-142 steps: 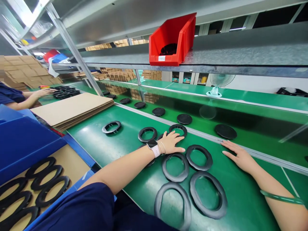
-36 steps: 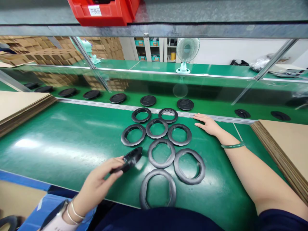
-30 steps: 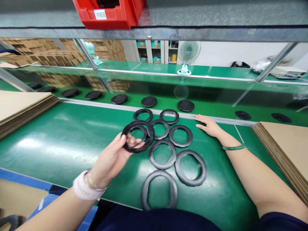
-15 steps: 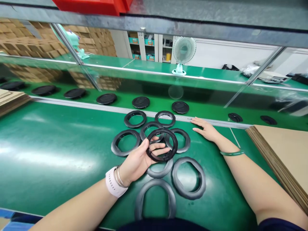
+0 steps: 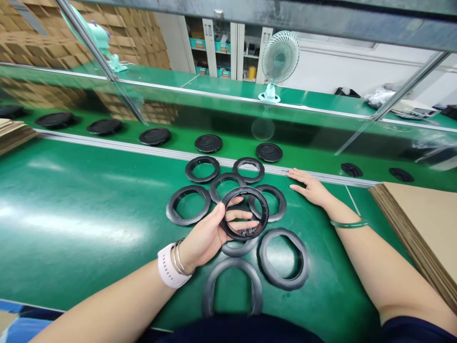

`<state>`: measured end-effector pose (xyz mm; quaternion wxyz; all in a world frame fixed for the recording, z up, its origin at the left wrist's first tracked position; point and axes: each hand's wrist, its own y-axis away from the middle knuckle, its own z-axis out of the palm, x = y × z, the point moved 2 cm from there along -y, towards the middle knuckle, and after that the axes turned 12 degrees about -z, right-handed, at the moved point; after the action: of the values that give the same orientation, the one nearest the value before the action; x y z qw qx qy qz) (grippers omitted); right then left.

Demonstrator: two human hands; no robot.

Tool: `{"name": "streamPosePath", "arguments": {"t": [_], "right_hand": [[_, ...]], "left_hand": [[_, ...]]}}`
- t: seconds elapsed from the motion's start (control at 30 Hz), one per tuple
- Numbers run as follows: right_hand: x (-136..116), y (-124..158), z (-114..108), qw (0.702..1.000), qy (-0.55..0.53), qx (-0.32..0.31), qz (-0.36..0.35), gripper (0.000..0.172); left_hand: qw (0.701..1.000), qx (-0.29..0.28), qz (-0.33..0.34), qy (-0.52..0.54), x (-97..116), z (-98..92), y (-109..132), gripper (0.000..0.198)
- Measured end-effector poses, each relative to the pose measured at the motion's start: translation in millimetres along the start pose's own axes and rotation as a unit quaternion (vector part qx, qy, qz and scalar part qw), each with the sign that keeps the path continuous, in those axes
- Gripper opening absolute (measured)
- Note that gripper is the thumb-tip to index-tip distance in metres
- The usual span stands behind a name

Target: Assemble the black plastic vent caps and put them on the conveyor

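Observation:
My left hand point(image 5: 210, 231) grips a black plastic ring point(image 5: 263, 214) at its left rim, thumb on top and fingers spread beneath and through the opening. The ring is held above the others, and something dark shows under it that I cannot make out. Around it on the green bench lie several similar rings, among them a grey one point(image 5: 264, 267) to the right, one point(image 5: 171, 212) to the left and one point(image 5: 210, 286) close to my body. My right hand point(image 5: 310, 187) rests with fingers stretched out at the metal rail point(image 5: 328, 178), holding nothing.
Beyond the rail, a green belt point(image 5: 235, 152) carries several black discs point(image 5: 209, 143). Stacked cardboard sheets point(image 5: 424, 209) lie at the right, with another stack point(image 5: 14, 136) at the left. Behind a clear panel stands a small fan point(image 5: 280, 59). A metal beam point(image 5: 171, 12) crosses overhead.
The view has tipped and shifted slightly, so the red bin overhead is out of sight. The held ring has tilted a little in my left hand. My right hand stays by the rail.

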<state>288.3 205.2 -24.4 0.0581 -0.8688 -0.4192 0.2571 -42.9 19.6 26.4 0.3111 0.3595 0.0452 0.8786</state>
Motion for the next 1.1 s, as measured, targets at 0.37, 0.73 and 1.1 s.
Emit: {"name": "streamPosePath", "arguments": {"t": [0.37,0.73,1.1], "right_hand": [[-3,-1,1,1.0,-0.007,0.022,-0.012,0.044],[100,47,-71,0.877,0.202,0.304,0.314,0.047],[141,60,-83,0.86,0.225,0.236,0.394,0.021]], "left_hand": [[0.999,-0.001,-0.051,-0.005,-1,2.7,6,0.035],[0.985,-0.015,-0.085,-0.146,2,2.1,10,0.029],[0.975,0.055,-0.108,-0.186,3,-3.1,8,0.031]]}}
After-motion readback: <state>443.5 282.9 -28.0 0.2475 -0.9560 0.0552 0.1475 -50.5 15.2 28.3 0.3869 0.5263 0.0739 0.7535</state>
